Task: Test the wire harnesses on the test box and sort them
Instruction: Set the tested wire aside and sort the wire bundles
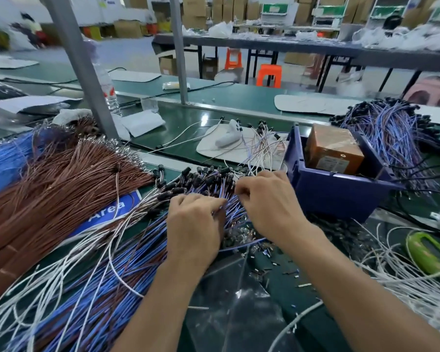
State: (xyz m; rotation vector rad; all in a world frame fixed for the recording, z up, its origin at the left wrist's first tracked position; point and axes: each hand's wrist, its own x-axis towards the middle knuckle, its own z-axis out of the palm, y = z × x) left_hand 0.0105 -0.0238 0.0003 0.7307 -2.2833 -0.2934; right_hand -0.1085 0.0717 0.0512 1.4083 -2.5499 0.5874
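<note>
A big pile of wire harnesses [127, 252] with blue, brown and white wires and black end connectors lies in front of me. My left hand [193, 224] rests on the pile with curled fingers gripping wires at its top edge. My right hand [267, 201] is just to the right, its fingers pinching wires near the black connectors [203, 176]. The brown test box [333, 148] sits inside a blue plastic bin [335, 191] to the right of my hands. A second heap of blue harnesses [391, 128] lies behind the bin.
Bundles of brown wires [48, 189] fill the left side. A white tray [229, 146] with a few harnesses sits behind the pile. White wires [401, 275] and a green tool [429, 252] lie at the right. A grey post [81, 64] and a water bottle [109, 90] stand behind.
</note>
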